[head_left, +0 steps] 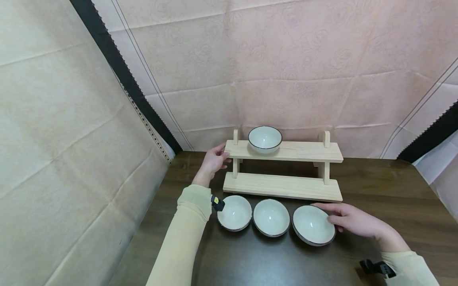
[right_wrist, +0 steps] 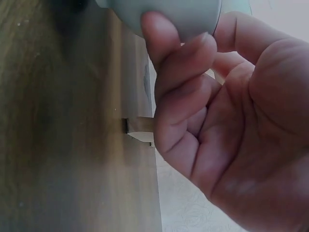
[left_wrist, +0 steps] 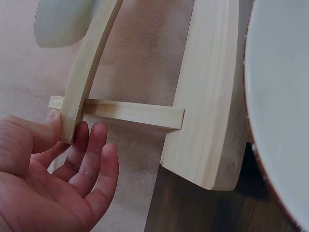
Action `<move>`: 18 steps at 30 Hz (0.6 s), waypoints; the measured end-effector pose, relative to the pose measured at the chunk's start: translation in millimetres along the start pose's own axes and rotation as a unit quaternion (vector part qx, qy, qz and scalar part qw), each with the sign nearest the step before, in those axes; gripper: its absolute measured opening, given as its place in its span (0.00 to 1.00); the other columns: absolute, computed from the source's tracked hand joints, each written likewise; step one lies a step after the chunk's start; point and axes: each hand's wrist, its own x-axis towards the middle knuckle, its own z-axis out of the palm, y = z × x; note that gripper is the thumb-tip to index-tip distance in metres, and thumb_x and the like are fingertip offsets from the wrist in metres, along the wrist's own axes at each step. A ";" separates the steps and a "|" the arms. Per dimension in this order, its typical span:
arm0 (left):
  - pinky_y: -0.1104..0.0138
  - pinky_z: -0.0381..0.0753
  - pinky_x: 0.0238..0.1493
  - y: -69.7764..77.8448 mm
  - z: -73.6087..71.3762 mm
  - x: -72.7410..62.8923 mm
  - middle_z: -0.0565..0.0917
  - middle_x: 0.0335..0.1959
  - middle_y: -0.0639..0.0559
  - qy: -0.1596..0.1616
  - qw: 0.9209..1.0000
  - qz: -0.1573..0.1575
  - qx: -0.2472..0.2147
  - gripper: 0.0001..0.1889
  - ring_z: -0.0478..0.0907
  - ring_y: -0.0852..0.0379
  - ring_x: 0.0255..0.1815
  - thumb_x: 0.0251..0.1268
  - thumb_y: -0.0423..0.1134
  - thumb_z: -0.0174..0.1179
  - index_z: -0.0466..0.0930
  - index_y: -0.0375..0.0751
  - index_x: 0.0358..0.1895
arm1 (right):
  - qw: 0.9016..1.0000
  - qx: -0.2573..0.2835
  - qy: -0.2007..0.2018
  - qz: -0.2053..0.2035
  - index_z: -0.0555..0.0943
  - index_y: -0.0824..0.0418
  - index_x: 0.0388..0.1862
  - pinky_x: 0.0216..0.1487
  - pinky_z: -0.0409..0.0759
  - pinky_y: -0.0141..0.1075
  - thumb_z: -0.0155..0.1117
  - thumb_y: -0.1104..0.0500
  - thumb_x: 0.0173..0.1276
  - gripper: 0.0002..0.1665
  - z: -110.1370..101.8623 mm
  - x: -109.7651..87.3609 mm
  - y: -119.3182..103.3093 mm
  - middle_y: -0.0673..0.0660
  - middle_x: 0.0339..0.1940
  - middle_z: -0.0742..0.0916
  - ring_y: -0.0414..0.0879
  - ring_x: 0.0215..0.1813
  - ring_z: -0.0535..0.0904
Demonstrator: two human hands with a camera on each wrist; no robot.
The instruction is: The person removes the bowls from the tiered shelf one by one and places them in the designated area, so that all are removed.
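My left hand (head_left: 213, 162) is at the left end of a two-tier wooden rack (head_left: 286, 150). In the left wrist view its thumb (left_wrist: 46, 130) lies against the end of the upper board (left_wrist: 79, 92), with the fingers curled on the other side. My right hand (head_left: 358, 220) grips the rightmost white bowl (head_left: 313, 224) by its right side, thumb at the rim. Seen from the right wrist, curled fingers (right_wrist: 181, 63) press the bowl's outer wall (right_wrist: 169, 19). Another dark-rimmed bowl (head_left: 265, 138) sits upright on the upper board, left of centre.
Two more white bowls, the left one (head_left: 234, 212) and the middle one (head_left: 271, 217), stand in a row before the rack on the dark wooden table (head_left: 257, 262). The rack's lower board (head_left: 282, 186) is bare. Pale cloth (head_left: 286, 71) hangs behind the table.
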 end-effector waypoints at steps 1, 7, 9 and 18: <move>0.68 0.84 0.35 -0.4 0.0 0.4 0.81 0.55 0.41 0.000 1.000 0.000 -0.002 0.29 0.87 0.46 0.48 0.83 0.35 0.59 0.68 0.48 0.83 | 1.000 0.002 -0.002 0.002 0.70 0.70 0.80 0.27 0.76 0.35 0.56 0.66 0.83 0.29 -0.2 0.9 0.4 0.49 0.27 0.79 0.45 0.27 0.77; 0.69 0.83 0.34 -1.8 0.2 1.7 0.81 0.55 0.41 0.002 1.000 -0.006 -0.012 0.30 0.87 0.46 0.48 0.83 0.35 0.60 0.67 0.47 0.83 | 0.999 0.016 -0.008 0.028 0.68 0.69 0.81 0.29 0.75 0.36 0.55 0.65 0.85 0.30 -1.5 5.8 1.4 0.54 0.31 0.78 0.47 0.28 0.76; 0.69 0.83 0.34 -2.0 0.1 1.7 0.81 0.54 0.41 0.001 1.000 -0.007 -0.014 0.30 0.87 0.47 0.47 0.83 0.35 0.60 0.67 0.47 0.83 | 0.999 0.016 -0.009 0.031 0.67 0.69 0.82 0.29 0.75 0.36 0.55 0.65 0.85 0.30 -1.5 7.0 1.0 0.54 0.31 0.78 0.48 0.28 0.75; 0.63 0.85 0.41 -1.8 -1.0 2.5 0.81 0.53 0.43 0.001 1.000 -0.008 -0.015 0.29 0.86 0.47 0.48 0.83 0.36 0.60 0.68 0.48 0.83 | 1.000 0.023 -0.016 0.010 0.67 0.70 0.82 0.28 0.74 0.37 0.54 0.66 0.85 0.30 -1.0 8.1 2.8 0.53 0.31 0.77 0.47 0.27 0.74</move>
